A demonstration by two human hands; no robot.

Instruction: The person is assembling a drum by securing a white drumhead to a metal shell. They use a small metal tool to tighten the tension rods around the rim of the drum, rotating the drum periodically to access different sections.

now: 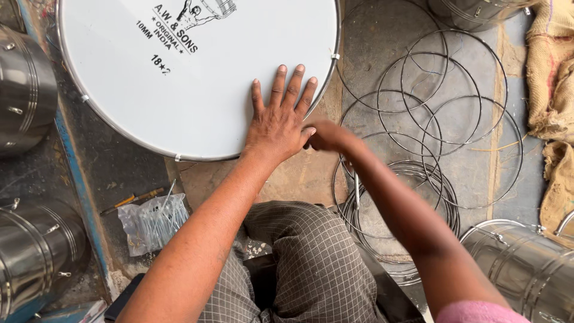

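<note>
Drum (179,84) lies flat on floor, far left of my knees. Left hand (278,122) spread flat on skin near rim (330,78). Right hand (323,136) at rim edge, blurred; grip unclear. I judge skin taut, dentable; rim stiff, best hold.

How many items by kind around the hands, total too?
White drumhead: 1
Steel drum shells: 5, all partly cut off by the frame
Clear bag of metal rods: 1
Loose wire hoops: too overlapped to count
Total, hoops aside: 7
Left hand lies flat on the drumhead; right hand at its rim.
</note>
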